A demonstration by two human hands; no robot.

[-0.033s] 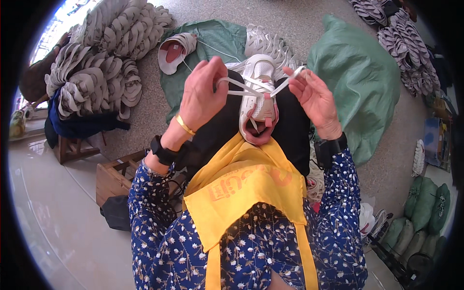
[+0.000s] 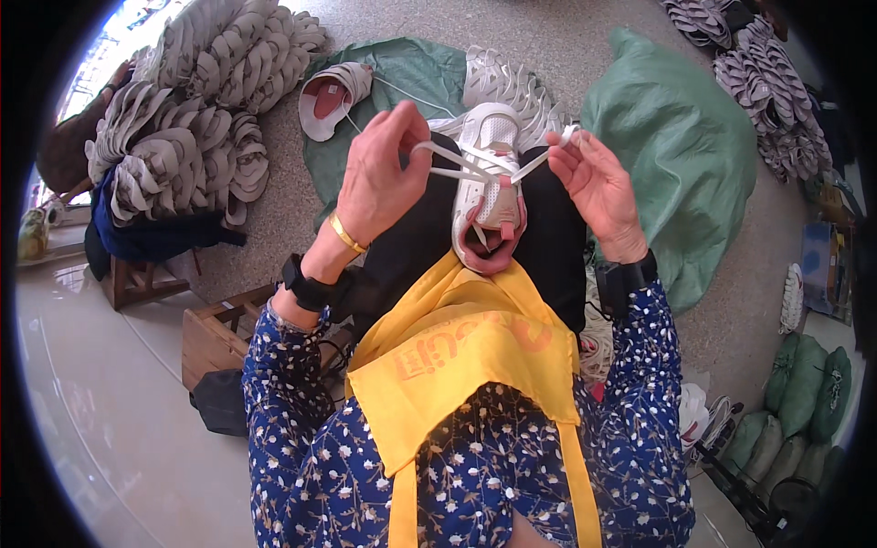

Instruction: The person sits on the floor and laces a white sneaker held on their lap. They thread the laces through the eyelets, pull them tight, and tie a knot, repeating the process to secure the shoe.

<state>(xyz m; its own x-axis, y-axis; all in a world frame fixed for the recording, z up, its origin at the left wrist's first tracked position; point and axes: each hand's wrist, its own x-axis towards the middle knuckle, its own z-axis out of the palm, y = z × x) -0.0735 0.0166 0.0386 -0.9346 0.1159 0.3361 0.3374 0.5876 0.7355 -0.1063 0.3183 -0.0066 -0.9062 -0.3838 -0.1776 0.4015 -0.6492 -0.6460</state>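
Note:
A white-and-pink sneaker (image 2: 491,128) lies between my knees, toe pointing away and its pink-lined opening toward my yellow apron (image 2: 457,356). A flat white shoelace (image 2: 534,166) runs out from its upper to both sides. My left hand (image 2: 382,169) is raised left of the shoe, closed on the lace, with two strands stretching from it to the shoe; the fingertips are partly hidden. To the right, my right hand (image 2: 596,187) pinches the other end of the lace between thumb and forefinger, its remaining fingers loosely curled.
Another white shoe upper (image 2: 333,100) with pink lining lies on a green sheet (image 2: 402,68) ahead. Stacked shoe uppers (image 2: 183,151) stand at the left, more at the far right. A large green sack (image 2: 667,164) bulges beside my right hand. A wooden stool (image 2: 224,329) is at my left.
My left hand has shifted very slightly toward the left and lower. The fingers of my right hand have moved a touch; the sneaker has stayed in place.

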